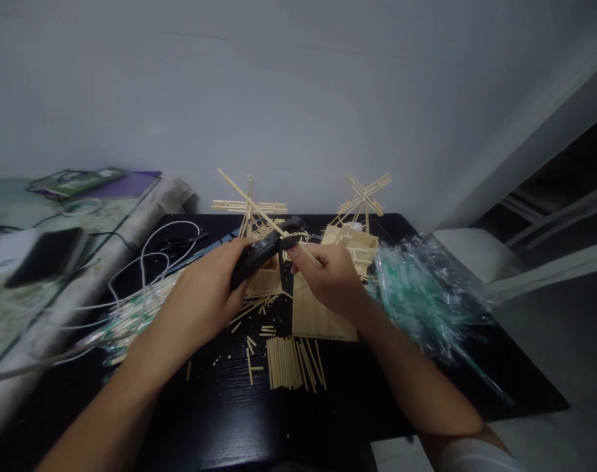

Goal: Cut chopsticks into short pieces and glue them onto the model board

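My left hand (212, 278) is wrapped round a black plier-like tool (259, 255). Between finger and thumb, my right hand (330, 275) pinches a long thin wooden stick (246, 198). The stick slants up to the left and crosses the tool's head; whether the jaws grip it cannot be made out. Beneath the hands lie a flat panel of wooden sticks (318, 314) and a neat row of cut sticks (283, 364). Behind them stand two small stick-built models, each with crossed blades, one at left (249, 206) and one at right (364, 192).
Clear plastic wrapping with green parts (416, 288) covers the black table's (219, 419) right side. At left are wrapped sticks (135, 314), a white cable (143, 262) and a dark phone-like object (45, 255). Short stick offcuts (251, 367) are scattered in the middle. A wall rises behind.
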### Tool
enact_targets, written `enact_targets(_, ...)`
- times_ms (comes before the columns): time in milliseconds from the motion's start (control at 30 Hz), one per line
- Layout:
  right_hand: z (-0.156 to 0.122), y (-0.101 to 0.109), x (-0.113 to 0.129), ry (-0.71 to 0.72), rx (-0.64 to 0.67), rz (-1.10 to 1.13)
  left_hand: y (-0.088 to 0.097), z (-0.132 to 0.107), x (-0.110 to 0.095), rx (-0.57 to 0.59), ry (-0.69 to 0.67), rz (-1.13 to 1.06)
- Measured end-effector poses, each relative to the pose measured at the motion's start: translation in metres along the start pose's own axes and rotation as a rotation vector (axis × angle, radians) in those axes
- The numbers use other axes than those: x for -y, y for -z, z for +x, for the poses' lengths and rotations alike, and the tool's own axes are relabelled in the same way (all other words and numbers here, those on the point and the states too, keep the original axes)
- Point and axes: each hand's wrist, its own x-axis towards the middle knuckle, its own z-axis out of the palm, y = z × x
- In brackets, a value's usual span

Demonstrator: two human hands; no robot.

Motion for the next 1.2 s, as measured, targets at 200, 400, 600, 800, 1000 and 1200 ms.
enact_targets(200,0.001,0.002,0.006,-0.016,-0.001,-0.062,0.005,0.001,0.002,0.006,0.064,-0.002)
enact_targets(400,0.004,0.009,-0.001,-0.061,0.095,-0.178,0.033,0.001,0.001,-0.172,0.306,0.152)
enact_targets(600,0.002,-0.001,-0.008,-0.004,0.582,-0.502,0.037,0.001,-0.001,-0.105,0.233,0.151)
enact_targets(800,-0.005,-0.021,-0.031,-0.066,0.759,-0.721,0.026,0.003,0.008,-0.126,0.162,0.129)
enact_targets(1000,-0.011,-0.034,-0.032,-0.098,0.76,-0.856,0.021,0.008,-0.002,-0.033,0.219,0.099)
enact_targets(1200,-0.013,-0.042,-0.027,-0.106,0.745,-0.874,0.016,0.011,-0.006,0.091,0.288,0.108)
